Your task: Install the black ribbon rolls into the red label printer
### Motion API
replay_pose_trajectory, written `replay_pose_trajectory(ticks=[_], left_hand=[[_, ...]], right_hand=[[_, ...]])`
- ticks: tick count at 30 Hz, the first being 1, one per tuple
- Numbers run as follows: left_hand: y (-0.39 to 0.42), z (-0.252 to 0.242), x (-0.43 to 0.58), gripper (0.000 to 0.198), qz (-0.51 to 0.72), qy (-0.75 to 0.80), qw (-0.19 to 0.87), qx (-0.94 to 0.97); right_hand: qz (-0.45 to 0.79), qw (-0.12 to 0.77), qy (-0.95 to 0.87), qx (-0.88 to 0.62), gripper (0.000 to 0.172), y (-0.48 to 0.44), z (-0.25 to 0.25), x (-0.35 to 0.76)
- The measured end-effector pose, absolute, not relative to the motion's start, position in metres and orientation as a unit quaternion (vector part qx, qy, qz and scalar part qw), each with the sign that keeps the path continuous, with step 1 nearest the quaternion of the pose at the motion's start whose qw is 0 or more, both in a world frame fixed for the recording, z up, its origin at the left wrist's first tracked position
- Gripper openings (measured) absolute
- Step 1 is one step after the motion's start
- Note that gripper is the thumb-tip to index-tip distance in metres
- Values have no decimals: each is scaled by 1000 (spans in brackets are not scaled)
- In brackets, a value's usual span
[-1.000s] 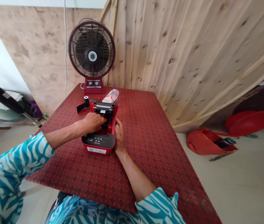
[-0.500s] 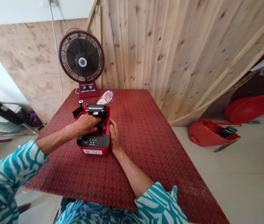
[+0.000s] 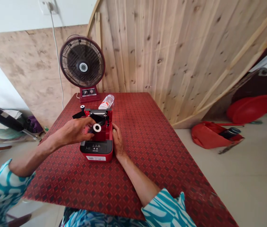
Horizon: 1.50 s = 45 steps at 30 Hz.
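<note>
A red and black label printer [image 3: 96,146] stands on the table with its lid raised. In my left hand [image 3: 76,130], fingers closed, is a black ribbon roll [image 3: 97,127] with a white core end turned toward me. That roll is just above the printer's open bay, and a black strip of ribbon runs up behind it toward the lid. My right hand [image 3: 118,140] grips the printer's right side; its inner fingers are partly hidden. Left of the raised lid stands another small dark roll [image 3: 82,108] with a white core, beside a black ribbon piece.
The table [image 3: 147,157] has a red patterned cover. Behind the printer lies a clear plastic bottle [image 3: 107,101]. A dark red fan [image 3: 83,63] stands at the back left, near a wooden wall [image 3: 147,47]. A red bag [image 3: 206,135] lies on the floor at right.
My left hand has come up and left out of the printer's bay, bringing the ribbon roll with it. My right hand stays at the printer's side. The view has tilted slightly.
</note>
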<state>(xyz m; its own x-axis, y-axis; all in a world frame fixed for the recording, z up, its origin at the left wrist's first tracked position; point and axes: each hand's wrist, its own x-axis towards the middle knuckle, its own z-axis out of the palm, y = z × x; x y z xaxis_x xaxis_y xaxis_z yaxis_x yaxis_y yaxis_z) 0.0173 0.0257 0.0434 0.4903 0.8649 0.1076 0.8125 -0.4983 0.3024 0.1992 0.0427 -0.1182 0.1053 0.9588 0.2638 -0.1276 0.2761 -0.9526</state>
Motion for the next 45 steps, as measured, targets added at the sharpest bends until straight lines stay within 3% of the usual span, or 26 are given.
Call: replay_pose_trajectory(ticks=[5,8,11,14,25,31,36,42,45], left_hand=[[9,51,-30,42,303,531,279,741],[8,48,-57,34,398,561,318,653],[20,35,-75,45,478,573,358,561],[41,16,-85,55,507,577,394,505],[94,-32,-48,50,550,571,383,475],[141,-27,-35,39,483,611,265,567],[179,-12,-27,40,225,668,63,706],[202,-26,-1,15,105,658,52,744],[204,-33,4,16,92,644,39,759]], right_hand=[[448,616,-494,-418,44,43,-120,201],[443,617,-497,-420,43,43,-121,202],[433,615,-505,-425,43,42,-121,203],[426,604,-507,-443,43,41,-120,205],[417,591,-514,-461,44,42,-123,206],[410,589,-525,-458,45,42,-124,207],[427,591,-508,-458,49,41,-122,205],[448,596,-492,-450,46,41,-121,204],[450,593,-494,-448,46,42,-122,204]])
